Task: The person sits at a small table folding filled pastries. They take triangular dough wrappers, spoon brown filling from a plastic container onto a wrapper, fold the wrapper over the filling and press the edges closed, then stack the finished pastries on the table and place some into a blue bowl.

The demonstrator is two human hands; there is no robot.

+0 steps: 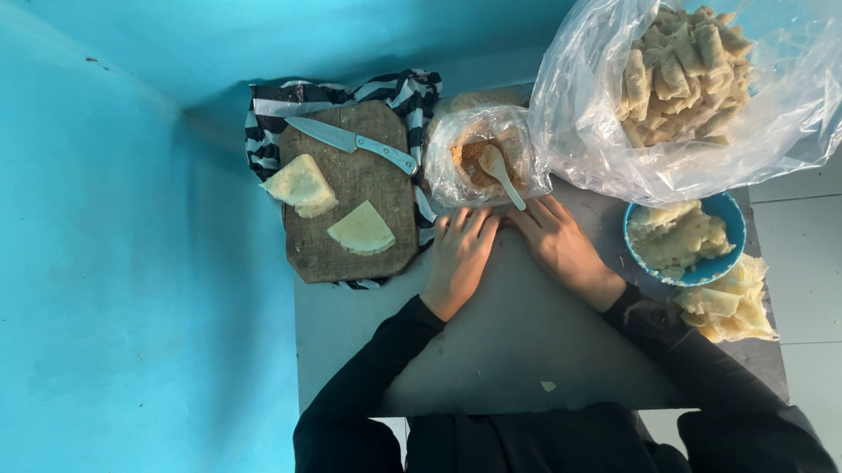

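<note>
I see my left hand [460,256] lying flat on the grey table top [504,347], palm down, fingers stretched and together, holding nothing. My right hand [563,243] lies beside it in the same way, open and empty; the fingertips of both almost meet. Just above the fingertips stands a small clear plastic bag with brown crumbly filling [479,157], and a pale plastic spoon [499,173] rests in it. To the left is a dark wooden cutting board [349,240] on a black-and-white striped cloth [262,139], with a steel knife [351,142] and two folded pale dough pieces [301,185]. To the right are a blue bowl [728,240] and a big clear bag of rolled pastries [681,69].
</note>
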